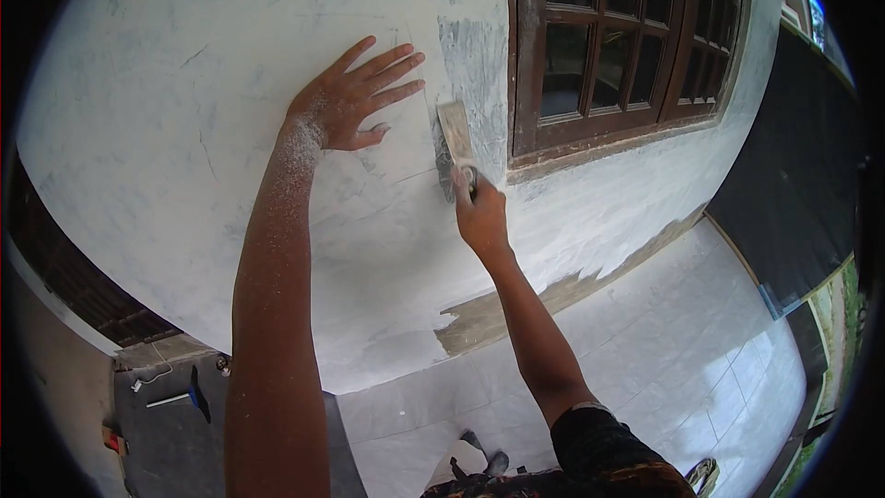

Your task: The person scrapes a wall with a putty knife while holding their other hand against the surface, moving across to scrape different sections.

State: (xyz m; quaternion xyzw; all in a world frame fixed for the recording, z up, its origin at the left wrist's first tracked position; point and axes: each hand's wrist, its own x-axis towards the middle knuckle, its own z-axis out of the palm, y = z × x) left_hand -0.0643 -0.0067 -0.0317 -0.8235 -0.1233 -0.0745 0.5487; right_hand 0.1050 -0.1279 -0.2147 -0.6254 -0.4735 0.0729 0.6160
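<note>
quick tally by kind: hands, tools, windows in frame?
Hands: 2. The left hand lies flat on the wall; the right hand grips the putty knife.
Putty knives: 1, blade against the wall beside the window frame.
Windows: 1, the brown wooden window.
Total: 4

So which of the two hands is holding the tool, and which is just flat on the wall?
The right hand grips the putty knife beside the window frame; the left hand lies open on the wall.

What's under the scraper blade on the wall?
The putty knife in the right hand lies against the white wall beside grey smears; the patch beneath it is covered.
</note>
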